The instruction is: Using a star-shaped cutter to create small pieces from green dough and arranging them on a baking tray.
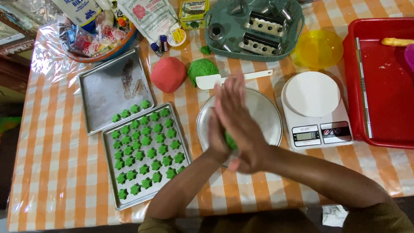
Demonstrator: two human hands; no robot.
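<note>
Green dough piece (230, 140) pressed between flat palms of left hand (217, 137) and right hand (239, 125), directly above round metal plate (267, 113). Tray of green star cookies (145, 153) left of plate.

A table (56, 172) fills the view, covered by an orange-and-white checked cloth under clear plastic that glares at the top left. Dark floor (6, 151) shows along its left edge.

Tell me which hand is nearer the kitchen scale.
Right. The right hand lies on top, over the round metal plate, on the side toward the kitchen scale. The left hand sits beneath it, farther from the scale, toward the tray of green star cookies.
</note>
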